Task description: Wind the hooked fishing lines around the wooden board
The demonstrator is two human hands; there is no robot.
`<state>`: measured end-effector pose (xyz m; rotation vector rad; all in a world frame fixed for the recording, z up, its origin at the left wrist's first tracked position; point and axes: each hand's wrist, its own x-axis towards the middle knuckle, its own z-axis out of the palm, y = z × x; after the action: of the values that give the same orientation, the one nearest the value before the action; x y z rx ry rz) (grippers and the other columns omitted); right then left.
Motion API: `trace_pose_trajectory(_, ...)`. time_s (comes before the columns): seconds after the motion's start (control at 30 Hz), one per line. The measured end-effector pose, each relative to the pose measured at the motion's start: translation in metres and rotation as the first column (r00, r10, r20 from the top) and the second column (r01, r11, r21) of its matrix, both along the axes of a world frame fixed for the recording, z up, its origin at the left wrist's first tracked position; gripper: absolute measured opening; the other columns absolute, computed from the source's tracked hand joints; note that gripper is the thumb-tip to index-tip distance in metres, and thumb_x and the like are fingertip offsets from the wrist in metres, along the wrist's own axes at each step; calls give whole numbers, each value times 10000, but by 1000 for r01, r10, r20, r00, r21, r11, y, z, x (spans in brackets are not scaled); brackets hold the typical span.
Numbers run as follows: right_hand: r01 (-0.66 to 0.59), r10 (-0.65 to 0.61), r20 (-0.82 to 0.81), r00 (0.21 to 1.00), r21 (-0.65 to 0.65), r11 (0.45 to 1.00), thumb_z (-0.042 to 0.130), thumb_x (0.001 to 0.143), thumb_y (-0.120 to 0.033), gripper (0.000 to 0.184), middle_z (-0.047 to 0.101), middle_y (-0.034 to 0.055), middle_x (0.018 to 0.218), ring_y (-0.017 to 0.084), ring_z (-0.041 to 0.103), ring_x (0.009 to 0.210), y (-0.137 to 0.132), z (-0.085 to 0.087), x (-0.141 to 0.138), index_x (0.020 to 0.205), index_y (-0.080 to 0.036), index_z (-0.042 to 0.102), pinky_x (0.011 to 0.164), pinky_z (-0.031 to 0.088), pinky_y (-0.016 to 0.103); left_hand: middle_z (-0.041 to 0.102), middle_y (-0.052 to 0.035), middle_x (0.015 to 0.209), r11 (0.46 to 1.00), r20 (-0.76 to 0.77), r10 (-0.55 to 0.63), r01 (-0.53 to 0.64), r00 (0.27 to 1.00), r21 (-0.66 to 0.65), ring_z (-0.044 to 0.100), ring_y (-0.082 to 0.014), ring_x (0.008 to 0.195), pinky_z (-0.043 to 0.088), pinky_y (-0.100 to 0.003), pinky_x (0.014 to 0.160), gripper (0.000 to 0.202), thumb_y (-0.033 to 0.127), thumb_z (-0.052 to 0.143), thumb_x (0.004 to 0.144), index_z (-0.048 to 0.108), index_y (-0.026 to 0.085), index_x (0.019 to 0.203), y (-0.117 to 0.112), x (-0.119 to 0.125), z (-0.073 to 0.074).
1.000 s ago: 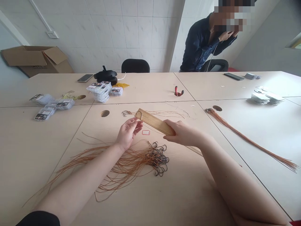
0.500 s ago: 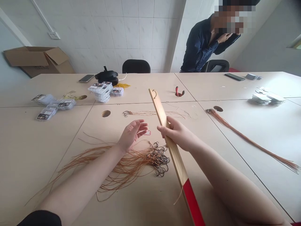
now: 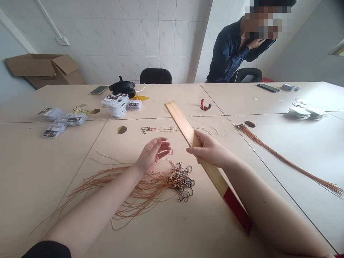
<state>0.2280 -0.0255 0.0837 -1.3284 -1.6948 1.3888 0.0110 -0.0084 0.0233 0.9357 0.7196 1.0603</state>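
My right hand [image 3: 208, 148] grips a long flat wooden strip [image 3: 185, 125] with a red-painted end [image 3: 236, 211], which slants from the table's middle back toward my right forearm. My left hand [image 3: 153, 154] lies palm up and open, holding nothing, just above a tangle of brown snelled lines [image 3: 139, 188]. Those lines run into a heap of dark fish hooks [image 3: 183, 184] near both hands. A small red-edged tag [image 3: 171, 152] lies at my left fingertips. Several more hooked lines [image 3: 158, 129] lie farther out, and a long brown bundle [image 3: 282, 163] stretches across the right table.
Stacks of clear hook packets [image 3: 115, 105] and white cards [image 3: 303, 111] lie on the joined tables, with red-handled pliers [image 3: 204, 104] in a table hole. A co-worker [image 3: 231, 53] stands beyond the far edge, a hand raised. Behind are a cardboard box [image 3: 45, 70] and a black chair [image 3: 156, 76].
The wooden strip has tilted from nearly upright to a sharper slant, its far end swinging left and its red end rising toward my right arm. My left hand has barely moved.
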Motion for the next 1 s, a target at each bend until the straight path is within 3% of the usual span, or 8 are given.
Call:
trace_pose_trajectory(0.17,-226,92,399,912,302,926,594,677,-296,259,481,-5,775,127,459,661,-4,19,19,781,-213,373,541,387,260,617,-71,922,996,39,25,-22,999,-87,602,-175,864,475,-350,834,294,394,463,851,569,150,975,1,-1,0)
trace_pose_trajectory(0.33,-253,-10,596,803,356,900,558,675,-299,268,461,-18,736,109,412,631,2,13,29,725,-207,311,539,334,243,632,-106,952,982,108,-3,23,994,-187,605,-192,905,476,-332,844,383,438,392,867,576,122,980,4,-3,-1)
trace_pose_trajectory(0.43,-248,-27,643,765,334,909,551,673,-312,268,470,-20,719,111,407,614,6,5,30,735,-211,311,515,318,240,641,-116,954,978,119,-17,42,993,-204,610,-198,905,473,-328,850,386,428,392,867,576,110,984,4,-3,-2)
trace_pose_trajectory(0.57,-289,72,661,747,226,930,538,685,-332,251,489,-22,695,109,401,564,8,-5,21,763,-219,329,474,296,243,649,-125,939,977,156,-8,41,988,-208,625,-197,858,485,-325,820,432,462,361,861,576,105,973,6,-4,-1)
trace_pose_trajectory(0.67,-346,172,650,740,149,926,554,676,-341,254,511,-11,721,111,418,564,11,-14,13,775,-221,353,469,296,247,654,-111,900,971,156,81,-42,984,-237,637,-188,809,505,-306,761,454,507,354,841,572,121,939,11,-6,-2)
trace_pose_trajectory(0.8,-417,264,703,660,52,907,586,622,-276,242,529,0,749,118,442,573,19,-26,15,776,-223,407,457,284,246,645,-50,798,945,17,201,-190,979,-267,640,-153,695,524,-300,699,280,426,479,808,549,163,875,16,-7,-10)
trace_pose_trajectory(0.9,-431,286,736,614,9,902,577,598,-199,226,544,0,758,122,458,576,23,-32,27,789,-229,460,458,277,247,619,-13,773,959,-146,128,-160,981,-235,614,-124,675,528,-275,653,174,302,614,742,564,165,837,14,-5,-14)
trace_pose_trajectory(1.0,-428,304,738,603,-23,904,605,627,-260,212,568,4,783,138,486,603,24,-30,38,819,-246,518,469,294,250,626,-30,835,981,-251,-5,-44,968,-188,599,-133,766,519,-271,689,200,261,676,697,604,148,846,8,-3,-16)
